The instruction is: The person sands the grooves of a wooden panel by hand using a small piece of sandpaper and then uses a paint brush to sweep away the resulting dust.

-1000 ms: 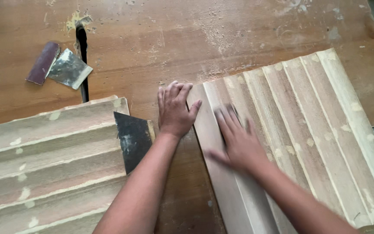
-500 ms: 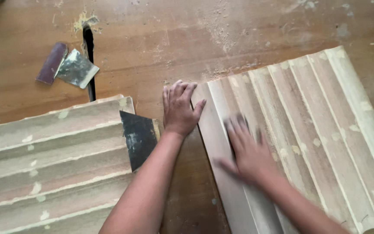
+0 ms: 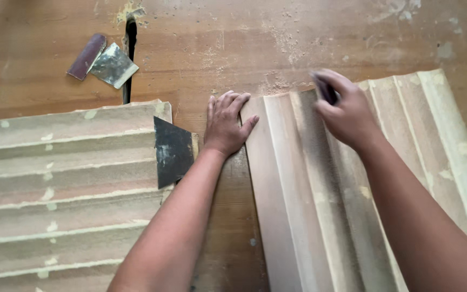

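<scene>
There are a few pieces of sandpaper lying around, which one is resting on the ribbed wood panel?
The large dark sheet, lying on the left ribbed panel at its right end, beside the left hand. The two smaller pieces lie on the bare table farther back.

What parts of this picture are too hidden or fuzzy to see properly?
Head view:
- Dark piece in the right hand: blurred and mostly covered by fingers.
- Fluted wooden panel: its near end is cut off by the bottom edge, and part lies under the right arm.
- Left panel stack: cut off by the left edge.
- Tabletop under the left hand: covered.
</scene>
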